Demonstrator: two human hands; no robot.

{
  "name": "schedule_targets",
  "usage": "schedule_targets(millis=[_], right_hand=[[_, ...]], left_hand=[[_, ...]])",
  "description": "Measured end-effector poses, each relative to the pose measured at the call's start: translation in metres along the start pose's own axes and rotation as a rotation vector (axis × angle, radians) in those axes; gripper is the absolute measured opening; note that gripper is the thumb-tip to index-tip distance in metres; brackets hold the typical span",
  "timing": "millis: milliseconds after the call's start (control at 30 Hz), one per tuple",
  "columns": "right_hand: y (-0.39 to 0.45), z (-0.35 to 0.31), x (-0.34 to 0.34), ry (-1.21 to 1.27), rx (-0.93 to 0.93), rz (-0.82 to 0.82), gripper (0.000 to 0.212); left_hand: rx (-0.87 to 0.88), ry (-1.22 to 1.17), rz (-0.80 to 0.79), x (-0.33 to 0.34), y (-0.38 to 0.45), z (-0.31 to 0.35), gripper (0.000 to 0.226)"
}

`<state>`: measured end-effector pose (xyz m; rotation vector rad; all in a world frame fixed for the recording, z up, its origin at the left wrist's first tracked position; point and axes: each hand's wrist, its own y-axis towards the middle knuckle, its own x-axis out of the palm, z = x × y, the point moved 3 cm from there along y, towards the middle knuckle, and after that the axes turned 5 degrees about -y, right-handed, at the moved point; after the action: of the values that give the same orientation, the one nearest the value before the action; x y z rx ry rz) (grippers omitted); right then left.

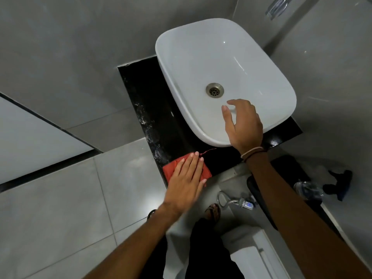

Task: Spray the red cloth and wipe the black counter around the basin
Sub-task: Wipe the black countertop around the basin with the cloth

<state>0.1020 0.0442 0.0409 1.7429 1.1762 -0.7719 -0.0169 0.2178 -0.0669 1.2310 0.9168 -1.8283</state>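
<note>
A red cloth lies on the near left corner of the black counter. My left hand presses flat on the cloth with its fingers stretched out. A loose red thread trails from the cloth toward the basin. The white basin stands on the counter with a metal drain at its middle. My right hand hovers over the basin's near rim, fingers loosely curled, holding nothing. White smears show along the counter's left edge.
A clear spray bottle with a dark trigger head lies low at the right. A metal hose with a sprayer hangs below the counter. Grey tiled walls surround the counter. A tap shows at the top right.
</note>
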Motion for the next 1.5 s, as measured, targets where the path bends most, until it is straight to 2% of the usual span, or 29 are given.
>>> schedule_targets(millis=[100,200,267,400,467,533,633,867,1033,1267,1367,1500], right_hand=[[0.0,0.001,0.0,-0.017,-0.039,-0.026,0.039],[-0.001,-0.003,-0.002,-0.035,-0.045,-0.077,0.041],[-0.005,-0.007,-0.001,-0.05,-0.078,-0.109,0.041],[-0.011,-0.02,0.004,-0.089,-0.196,-0.207,0.046],[-0.012,-0.029,0.007,-0.13,-0.236,-0.269,0.052],[-0.013,-0.04,0.012,-0.151,-0.271,-0.33,0.056],[-0.015,-0.056,0.02,-0.146,-0.297,-0.403,0.06],[-0.004,-0.084,0.044,-0.217,-0.286,-0.429,0.065],[0.002,-0.09,0.059,-0.325,-0.291,-0.424,0.064],[0.008,-0.095,0.068,-0.267,-0.246,-0.444,0.066],[0.008,-0.093,0.069,-0.256,-0.237,-0.462,0.064],[0.01,-0.094,0.07,-0.233,-0.219,-0.476,0.066]], left_hand=[[0.277,0.106,-0.088,-0.018,-0.003,-0.039,0.061],[0.304,0.171,-0.108,-0.032,-0.008,-0.05,0.062],[0.15,0.14,-0.04,-0.028,-0.018,-0.027,0.067],[-0.414,-0.074,0.14,-0.011,-0.026,0.009,0.065],[-0.551,-0.119,0.159,-0.005,-0.02,0.011,0.064],[-0.598,-0.125,0.181,-0.001,-0.016,0.009,0.063],[-0.579,-0.146,0.202,0.003,-0.011,-0.006,0.062],[-0.549,-0.135,0.205,-0.032,0.043,-0.092,0.063],[-0.504,-0.121,0.233,-0.07,0.12,-0.18,0.062],[-0.353,-0.034,0.214,-0.119,0.217,-0.298,0.06],[-0.28,0.002,0.224,-0.13,0.23,-0.32,0.059],[-0.238,0.03,0.229,-0.132,0.225,-0.315,0.057]])
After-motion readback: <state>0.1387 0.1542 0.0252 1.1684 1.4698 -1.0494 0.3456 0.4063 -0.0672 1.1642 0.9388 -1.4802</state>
